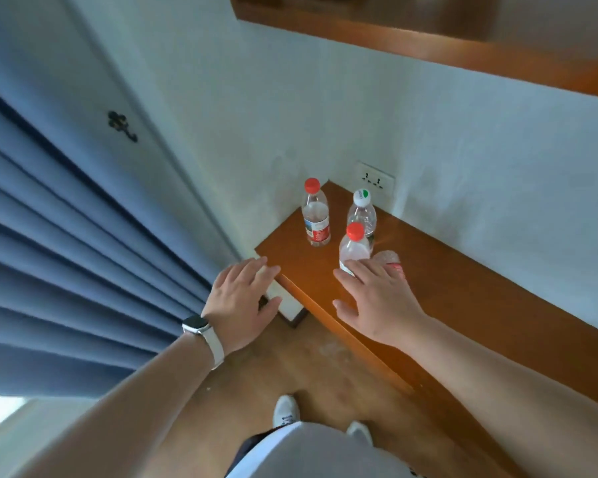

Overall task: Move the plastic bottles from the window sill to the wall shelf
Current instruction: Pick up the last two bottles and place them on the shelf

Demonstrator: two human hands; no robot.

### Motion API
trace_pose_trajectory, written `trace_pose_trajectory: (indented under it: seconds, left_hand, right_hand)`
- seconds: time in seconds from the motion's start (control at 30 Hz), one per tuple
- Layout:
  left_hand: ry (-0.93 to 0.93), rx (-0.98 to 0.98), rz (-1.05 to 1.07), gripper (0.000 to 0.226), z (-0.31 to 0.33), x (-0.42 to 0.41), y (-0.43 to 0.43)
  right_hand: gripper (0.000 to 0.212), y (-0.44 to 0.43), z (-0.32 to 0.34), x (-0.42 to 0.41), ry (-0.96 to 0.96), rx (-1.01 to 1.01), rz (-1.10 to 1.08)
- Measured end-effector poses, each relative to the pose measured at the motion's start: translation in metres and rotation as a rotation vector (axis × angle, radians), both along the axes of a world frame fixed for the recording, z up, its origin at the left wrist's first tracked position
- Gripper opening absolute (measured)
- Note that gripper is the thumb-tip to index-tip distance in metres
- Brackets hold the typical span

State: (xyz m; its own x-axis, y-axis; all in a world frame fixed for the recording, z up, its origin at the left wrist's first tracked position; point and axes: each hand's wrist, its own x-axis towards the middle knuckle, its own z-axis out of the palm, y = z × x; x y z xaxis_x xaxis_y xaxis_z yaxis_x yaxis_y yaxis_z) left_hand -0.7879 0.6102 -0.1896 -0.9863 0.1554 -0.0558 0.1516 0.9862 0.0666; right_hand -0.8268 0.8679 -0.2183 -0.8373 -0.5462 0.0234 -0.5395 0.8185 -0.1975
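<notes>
You are holding your left hand [244, 298] and right hand [377, 300] open, empty; the right is hovering at the nearest red-capped bottle [353, 248] on the window sill [470, 298], probably to wrap it.

No wording can be read anywhere. The red-and-white label [317, 229] on the far red-capped bottle [315, 212] carries print too blurred to make out. The green mark on another bottle's white cap [362, 197] is likewise illegible.
</notes>
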Motion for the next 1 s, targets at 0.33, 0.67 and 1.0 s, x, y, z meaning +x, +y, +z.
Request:
trace_pose_trajectory:
  seconds: [0.33,0.67,1.0]
  left_hand:
    - [0.128,0.02,0.16,0.049,0.009,0.07,-0.08]
    - [0.272,0.024,0.365,0.047,0.022,0.196,-0.228]
    - [0.346,0.04,0.631,0.046,0.019,0.338,-0.352]
  right_hand:
    - [0.053,-0.104,0.034,0.012,0.127,0.006,0.243]
    - [0.055,-0.282,0.059,0.08,0.216,-0.094,0.487]
    - [0.055,-0.454,0.069,0.181,0.317,-0.181,0.707]
